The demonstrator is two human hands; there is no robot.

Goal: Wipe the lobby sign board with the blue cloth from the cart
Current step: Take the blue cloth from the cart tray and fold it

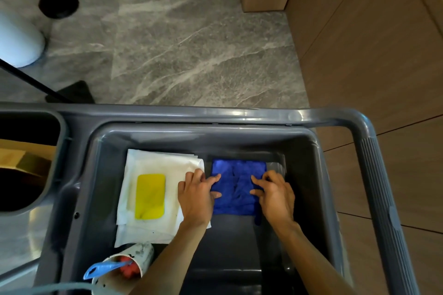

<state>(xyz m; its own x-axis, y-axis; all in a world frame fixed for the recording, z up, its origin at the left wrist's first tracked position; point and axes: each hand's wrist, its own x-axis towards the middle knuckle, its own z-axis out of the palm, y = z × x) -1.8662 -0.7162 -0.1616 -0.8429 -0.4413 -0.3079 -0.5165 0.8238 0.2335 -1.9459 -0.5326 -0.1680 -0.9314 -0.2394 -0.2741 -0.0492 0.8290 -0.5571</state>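
Observation:
The blue cloth (236, 187) lies folded on the floor of the grey cart tray (318, 175), right of centre. My left hand (195, 195) is on the cloth's left edge, with index finger and thumb curled onto the fabric. My right hand (275, 195) is on its right part, fingertips and thumb pinching into the folds. Both forearms reach in from the bottom of the view. I do not plainly see a sign board.
White cloths (153, 199) with a yellow pad (149, 196) on top lie left of the blue cloth. A paper cup (129, 268) holding a blue-handled brush lies at the tray's near left. The cart handle (381, 187) runs along the right. Marble floor (179, 43) is ahead, a black round base (58, 3) far left, wood panels (371, 55) right.

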